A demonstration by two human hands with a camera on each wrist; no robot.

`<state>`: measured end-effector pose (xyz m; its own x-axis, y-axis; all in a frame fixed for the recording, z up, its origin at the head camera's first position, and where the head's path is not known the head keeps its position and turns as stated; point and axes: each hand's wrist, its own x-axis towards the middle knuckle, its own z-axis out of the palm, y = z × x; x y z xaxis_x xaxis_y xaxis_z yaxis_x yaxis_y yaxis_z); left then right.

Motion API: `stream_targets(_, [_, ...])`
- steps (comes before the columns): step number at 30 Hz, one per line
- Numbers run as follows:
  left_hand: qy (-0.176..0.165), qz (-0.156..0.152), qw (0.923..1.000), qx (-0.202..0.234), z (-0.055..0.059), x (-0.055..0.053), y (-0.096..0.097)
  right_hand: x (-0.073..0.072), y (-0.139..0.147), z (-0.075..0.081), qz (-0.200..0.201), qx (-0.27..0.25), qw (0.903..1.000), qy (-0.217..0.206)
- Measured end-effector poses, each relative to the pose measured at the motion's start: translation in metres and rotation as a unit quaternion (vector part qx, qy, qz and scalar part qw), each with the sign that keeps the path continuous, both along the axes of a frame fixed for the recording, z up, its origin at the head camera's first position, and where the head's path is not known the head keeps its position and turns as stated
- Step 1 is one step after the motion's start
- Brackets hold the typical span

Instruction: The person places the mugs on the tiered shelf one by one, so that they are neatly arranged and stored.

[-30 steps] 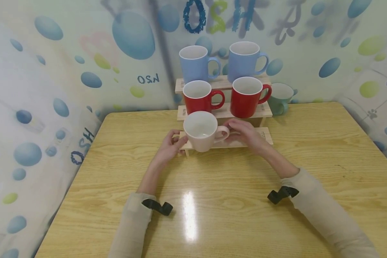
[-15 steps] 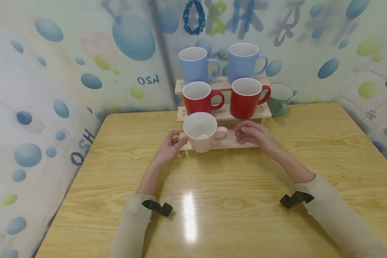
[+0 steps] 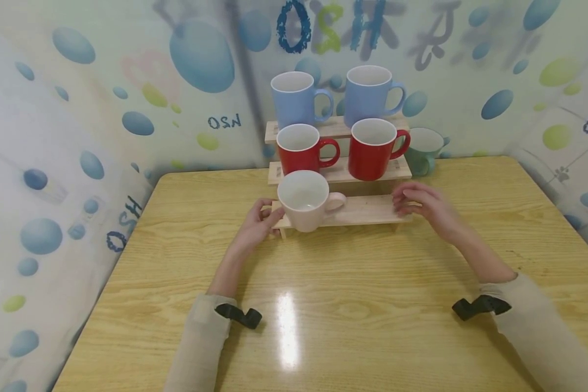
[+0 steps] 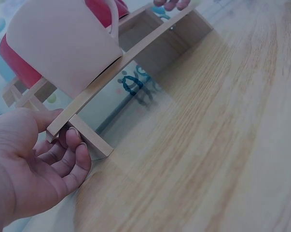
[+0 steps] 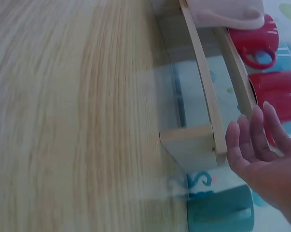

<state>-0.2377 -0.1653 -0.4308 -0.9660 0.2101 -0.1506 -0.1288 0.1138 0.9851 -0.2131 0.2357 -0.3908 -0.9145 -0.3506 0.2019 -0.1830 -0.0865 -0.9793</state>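
A pale pink mug (image 3: 301,212) stands upright at the left of the lowest tier of a stepped wooden rack (image 3: 365,210), its handle pointing right. My left hand (image 3: 253,227) grips the left end of that tier. In the left wrist view the thumb lies over the board and the fingers curl beneath it, near the leg (image 4: 90,136). At the tier's right end hovers my right hand (image 3: 430,211), holding nothing, fingers loosely bent. The right wrist view shows its fingertips (image 5: 232,126) close to the board's end; whether they touch it I cannot tell.
Two red mugs (image 3: 371,155) stand on the middle tier and two light blue mugs (image 3: 367,98) on the top one. A green mug (image 3: 423,147) is behind the rack's right side. The wooden table (image 3: 348,316) meets a patterned wall (image 3: 201,141).
My right hand has moved away from the pink mug's handle, rightward along the lowest tier to its right end. The left hand and the mugs have stayed in place.
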Motion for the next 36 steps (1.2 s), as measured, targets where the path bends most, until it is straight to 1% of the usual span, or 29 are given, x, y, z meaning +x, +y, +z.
stream_targets(6, [0.003, 0.003, 1.0, 0.006, 0.001, 0.0, 0.001, 0.002, 0.024, 0.004, -0.023, -0.032, 0.9992, -0.011])
stream_targets(10, [0.005, 0.002, 1.0, 0.003, 0.001, 0.001, 0.001, 0.001, 0.04, 0.004, -0.044, -0.042, 0.998, -0.018])
stream_targets(16, [0.003, 0.004, 1.0, -0.001, 0.0, 0.0, 0.001, -0.004, 0.064, -0.002, -0.064, -0.061, 0.995, -0.045])
stream_targets(20, [-0.001, 0.003, 1.0, -0.002, 0.001, 0.0, 0.001, -0.011, 0.074, -0.008, -0.09, -0.049, 0.9932, -0.055])
stream_targets(26, [0.005, 0.004, 1.0, -0.003, 0.0, 0.001, -0.001, -0.02, 0.08, -0.01, -0.118, -0.041, 0.9899, -0.067])
stream_targets(28, [0.004, 0.004, 1.0, 0.0, -0.001, 0.0, -0.001, -0.023, 0.08, -0.01, -0.121, -0.047, 0.9889, -0.072])
stream_targets(34, [-0.001, 0.003, 1.0, 0.0, 0.0, 0.001, 0.0, -0.034, 0.077, -0.008, -0.162, -0.033, 0.983, -0.08])
stream_targets(36, [-0.001, 0.001, 1.0, -0.003, 0.0, 0.001, -0.001, -0.037, 0.076, -0.007, -0.169, -0.042, 0.9811, -0.084])
